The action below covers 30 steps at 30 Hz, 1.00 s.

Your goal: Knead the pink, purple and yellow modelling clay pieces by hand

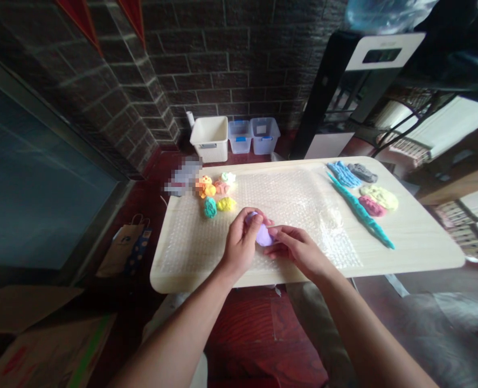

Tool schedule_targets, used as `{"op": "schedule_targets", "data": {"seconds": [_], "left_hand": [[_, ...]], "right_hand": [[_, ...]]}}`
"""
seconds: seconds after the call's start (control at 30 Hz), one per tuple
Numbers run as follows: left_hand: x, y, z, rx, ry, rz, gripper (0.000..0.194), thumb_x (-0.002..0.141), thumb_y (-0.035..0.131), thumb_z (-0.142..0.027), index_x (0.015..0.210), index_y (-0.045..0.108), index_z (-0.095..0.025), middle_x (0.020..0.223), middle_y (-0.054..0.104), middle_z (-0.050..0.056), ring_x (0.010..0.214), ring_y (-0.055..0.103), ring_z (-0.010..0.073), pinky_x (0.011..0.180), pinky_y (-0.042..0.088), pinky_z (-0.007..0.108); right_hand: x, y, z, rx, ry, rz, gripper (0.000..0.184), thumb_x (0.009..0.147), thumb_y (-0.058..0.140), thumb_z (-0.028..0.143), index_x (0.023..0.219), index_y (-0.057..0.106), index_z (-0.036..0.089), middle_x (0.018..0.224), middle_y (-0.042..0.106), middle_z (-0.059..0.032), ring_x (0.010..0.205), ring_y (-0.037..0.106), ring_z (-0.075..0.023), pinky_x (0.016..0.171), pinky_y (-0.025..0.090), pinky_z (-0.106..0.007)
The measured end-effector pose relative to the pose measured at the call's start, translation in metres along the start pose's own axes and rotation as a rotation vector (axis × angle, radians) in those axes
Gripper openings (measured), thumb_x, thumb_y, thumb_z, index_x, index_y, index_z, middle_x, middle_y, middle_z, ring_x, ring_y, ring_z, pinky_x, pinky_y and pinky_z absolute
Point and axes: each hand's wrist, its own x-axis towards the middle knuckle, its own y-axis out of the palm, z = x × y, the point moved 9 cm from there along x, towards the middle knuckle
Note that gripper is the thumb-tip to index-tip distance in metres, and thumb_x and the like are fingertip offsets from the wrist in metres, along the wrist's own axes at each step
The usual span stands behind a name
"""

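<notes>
A lump of purple modelling clay (pixel 264 237) is held between both hands above the near middle of the table. My left hand (pixel 242 234) wraps round its left side, the thumb pressed on top. At its right edge my right hand (pixel 289 242) pinches the clay with thumb and fingers. Beneath the hands lies a sheet of bubble wrap (pixel 279 194). Left of the hands sit small clay lumps: yellow (pixel 226 203), teal green (pixel 210 207), orange (pixel 206 186), salmon (pixel 221 187) and white (pixel 228 177).
On the table's (pixel 420 237) right side lie a long turquoise clay roll (pixel 362 213), blue clay (pixel 344 174), grey clay (pixel 362 172), pale yellow clay (pixel 380 197) and pink clay (pixel 371 206). Plastic bins (pixel 209 137) stand behind, beside a water dispenser (pixel 323 91). A cardboard box (pixel 40 345) is lower left.
</notes>
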Motion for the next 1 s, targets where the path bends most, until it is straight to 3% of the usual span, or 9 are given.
{"op": "schedule_targets", "data": {"seconds": [0.2, 0.43, 0.57, 0.67, 0.73, 0.8, 0.87, 1.0], "left_hand": [[-0.008, 0.007, -0.008, 0.315, 0.055, 0.057, 0.025, 0.103, 0.060, -0.045, 0.091, 0.063, -0.023, 0.077, 0.060, 0.001, 0.071, 0.053, 0.0174, 0.071, 0.039, 0.029], [-0.015, 0.017, -0.015, 0.306, 0.055, 0.177, 0.031, 0.100, 0.063, -0.049, 0.086, 0.069, -0.022, 0.075, 0.061, 0.002, 0.070, 0.052, 0.0184, 0.073, 0.038, 0.031], [-0.007, 0.008, -0.004, -0.022, -0.066, 0.066, 0.046, 0.102, 0.054, -0.059, 0.081, 0.067, -0.020, 0.075, 0.062, 0.004, 0.071, 0.057, 0.0182, 0.072, 0.044, 0.031], [0.001, -0.003, 0.015, -0.407, -0.274, -0.093, 0.041, 0.095, 0.065, -0.059, 0.088, 0.067, -0.018, 0.071, 0.059, 0.000, 0.061, 0.053, 0.0136, 0.065, 0.048, 0.030], [0.004, -0.007, 0.023, -0.560, -0.391, -0.165, 0.043, 0.090, 0.072, -0.059, 0.081, 0.062, -0.018, 0.063, 0.049, -0.004, 0.053, 0.045, 0.0095, 0.060, 0.046, 0.026], [0.005, -0.009, 0.026, -0.634, -0.463, -0.200, 0.051, 0.089, 0.074, -0.061, 0.069, 0.051, -0.020, 0.057, 0.037, -0.008, 0.048, 0.036, 0.0074, 0.054, 0.042, 0.023], [0.005, -0.012, 0.026, -0.663, -0.485, -0.228, 0.060, 0.087, 0.074, -0.066, 0.065, 0.040, -0.021, 0.054, 0.031, -0.009, 0.046, 0.030, 0.0070, 0.050, 0.037, 0.022], [0.005, -0.018, 0.028, -0.681, -0.481, -0.319, 0.064, 0.083, 0.075, -0.072, 0.067, 0.038, -0.022, 0.054, 0.032, -0.010, 0.046, 0.031, 0.0070, 0.051, 0.039, 0.023]], "right_hand": [[-0.003, -0.028, 0.017, -0.021, -0.135, -0.247, 0.034, 0.080, 0.087, 0.050, 0.094, 0.080, 0.021, 0.094, 0.080, -0.0078, 0.071, 0.072, -0.0175, 0.072, 0.059, -0.034], [-0.003, -0.026, 0.019, -0.060, -0.173, -0.261, 0.034, 0.080, 0.085, 0.053, 0.091, 0.080, 0.021, 0.088, 0.078, -0.0073, 0.073, 0.070, -0.0199, 0.073, 0.057, -0.036], [-0.003, -0.027, 0.018, -0.045, -0.151, -0.254, 0.035, 0.082, 0.083, 0.053, 0.094, 0.079, 0.020, 0.091, 0.079, -0.0084, 0.076, 0.072, -0.0204, 0.075, 0.057, -0.036], [-0.003, -0.028, 0.017, -0.034, -0.143, -0.260, 0.035, 0.081, 0.083, 0.052, 0.093, 0.080, 0.019, 0.093, 0.080, -0.0090, 0.076, 0.072, -0.0200, 0.074, 0.056, -0.035], [-0.005, -0.025, 0.020, -0.052, -0.153, -0.258, 0.035, 0.082, 0.082, 0.053, 0.094, 0.080, 0.019, 0.092, 0.080, -0.0091, 0.075, 0.071, -0.0196, 0.072, 0.057, -0.034], [-0.007, -0.014, 0.022, -0.090, -0.153, -0.206, 0.038, 0.086, 0.079, 0.055, 0.099, 0.081, 0.020, 0.095, 0.080, -0.0093, 0.078, 0.073, -0.0201, 0.071, 0.057, -0.033], [-0.009, 0.007, 0.022, -0.163, -0.124, -0.069, 0.040, 0.090, 0.075, 0.057, 0.101, 0.080, 0.019, 0.095, 0.079, -0.0090, 0.080, 0.074, -0.0205, 0.069, 0.058, -0.032], [-0.018, 0.048, 0.011, -0.332, -0.052, 0.226, 0.042, 0.092, 0.074, 0.059, 0.090, 0.078, 0.017, 0.078, 0.075, -0.0058, 0.066, 0.069, -0.0164, 0.056, 0.055, -0.026]]}}
